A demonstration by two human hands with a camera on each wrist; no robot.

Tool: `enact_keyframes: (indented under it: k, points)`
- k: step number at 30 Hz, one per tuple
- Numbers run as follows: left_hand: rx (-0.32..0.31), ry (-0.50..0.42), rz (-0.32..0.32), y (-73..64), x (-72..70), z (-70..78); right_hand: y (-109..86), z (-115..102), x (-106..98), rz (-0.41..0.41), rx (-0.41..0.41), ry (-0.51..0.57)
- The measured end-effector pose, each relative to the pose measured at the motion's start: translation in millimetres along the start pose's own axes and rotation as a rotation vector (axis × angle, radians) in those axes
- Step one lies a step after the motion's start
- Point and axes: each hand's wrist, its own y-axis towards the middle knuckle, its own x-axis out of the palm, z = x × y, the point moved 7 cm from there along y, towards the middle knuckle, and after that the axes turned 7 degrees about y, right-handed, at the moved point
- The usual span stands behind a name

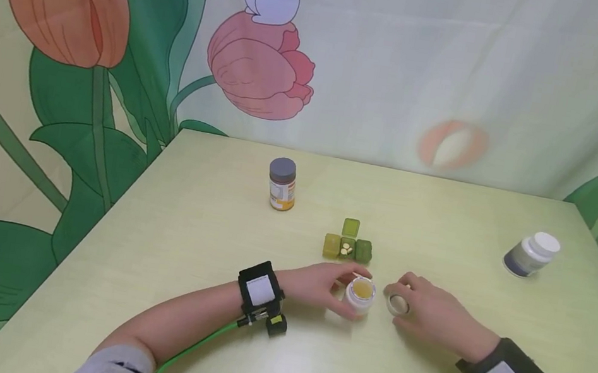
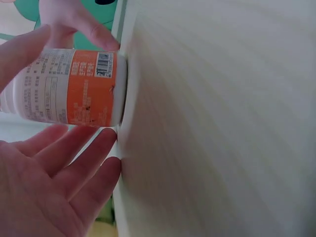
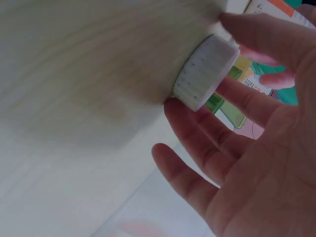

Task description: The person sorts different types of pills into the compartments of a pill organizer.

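Seen from above, a white pill bottle point(image 1: 359, 301) with its cap off stands on a pale table point(image 1: 203, 211), in front of a green three-compartment pillbox point(image 1: 363, 251). The person's left hand point(image 1: 316, 284) surrounds the bottle, thumb on the near side and fingers on the far side; some fingertips pass out of sight, so whether it grips or merely touches cannot be told. The left wrist view shows an orange-and-white label, its print too small to read; the yellow inside the mouth is unclear. The right hand point(image 1: 433, 310), fingers loosely spread, frames the white cap point(image 1: 398, 305), hollow side up and partly covered by the hand. The pillbox's middle lid is raised over pale tablets point(image 1: 345, 250), too small to count. Behind stand a grey-capped bottle point(image 1: 282, 184) and, far right, another white bottle point(image 1: 532, 254).
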Motion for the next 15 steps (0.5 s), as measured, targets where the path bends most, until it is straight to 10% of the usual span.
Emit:
enact_keyframes:
  k: [8,15]
  points:
    - [0.042,0.108,-0.011,0.6,0.4,7.8,5.8,2,-14,-0.001,0.037,0.136]
    - [0.055,0.119,-0.023,2.1,0.0,9.2,10.1,-16,-51,0.201,-0.112,0.208]
